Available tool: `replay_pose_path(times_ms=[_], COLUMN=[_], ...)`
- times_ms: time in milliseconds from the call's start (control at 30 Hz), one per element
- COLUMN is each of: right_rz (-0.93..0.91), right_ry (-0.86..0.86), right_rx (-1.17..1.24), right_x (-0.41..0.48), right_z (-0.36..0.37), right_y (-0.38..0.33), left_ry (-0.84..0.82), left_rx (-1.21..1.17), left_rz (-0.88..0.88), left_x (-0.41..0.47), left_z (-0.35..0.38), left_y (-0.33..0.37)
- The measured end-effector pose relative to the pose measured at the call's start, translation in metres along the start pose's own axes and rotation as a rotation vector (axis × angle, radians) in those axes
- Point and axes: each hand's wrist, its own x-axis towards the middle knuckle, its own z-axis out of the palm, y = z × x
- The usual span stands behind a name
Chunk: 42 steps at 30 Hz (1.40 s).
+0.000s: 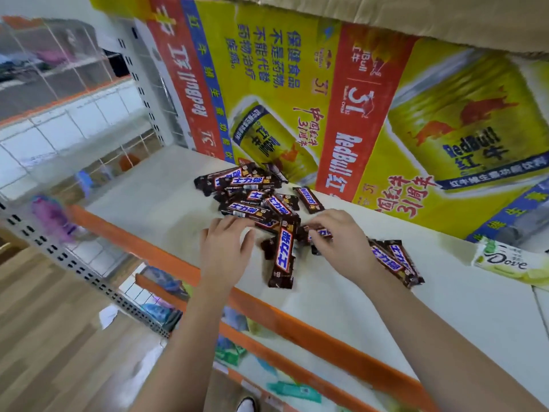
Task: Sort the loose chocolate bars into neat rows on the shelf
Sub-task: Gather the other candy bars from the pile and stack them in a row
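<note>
Several brown chocolate bars lie in a loose pile [252, 191] on the white shelf [341, 298]. One bar [283, 254] lies lengthwise between my hands, and one bar [309, 199] sits apart behind the pile. Two bars [396, 261] lie side by side to the right of my right wrist. My left hand [225, 248] rests flat on the shelf, fingertips touching the near edge of the pile, fingers apart. My right hand [338, 236] has its fingers curled around a bar [319, 233] at the pile's right edge.
A big yellow and red drink carton [386, 114] stands right behind the pile. A green and white Dove pack [511, 263] lies at the right. The shelf's orange front rail [297, 325] runs under my forearms. Lower shelves hold goods; wooden floor at left.
</note>
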Motion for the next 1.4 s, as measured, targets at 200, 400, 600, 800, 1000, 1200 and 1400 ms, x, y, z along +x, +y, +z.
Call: replay_pose_path(times_ms=[200,400,600,800,1000,1200,1400], right_rz=[0.079,0.324,0.485,0.514,0.473,0.513,0.686], right_ry=[0.029,0.066,-0.069,-0.107,-0.210,-0.053,0.065], right_rx=[-0.032,-0.204,-0.347,-0.020,-0.076,0.118,0.520], right_x=[0.035,0.032,0.023,0.020,0.009,0.001,-0.010], right_z=[0.030,0.044,0.046,0.040,0.040,0.031,0.017], right_y=[-0.035,-0.054,-0.063,-0.070,-0.066,-0.062,-0.057], left_ry=[-0.199,-0.330,-0.383,-0.522,-0.417,-0.535,-0.560], left_rx=[-0.013,-0.016,-0.103,-0.189,-0.279,-0.026,-0.072], left_rz=[0.195,0.310,0.352,0.404,0.452,0.473,0.397], left_x=[0.061,0.080,0.077,0.078,0.090,0.100,0.100], left_z=[0.008,0.014,0.005,-0.005,0.008,0.016,0.016], left_y=[-0.050,-0.060,-0.075,-0.077,-0.066,-0.052,-0.044])
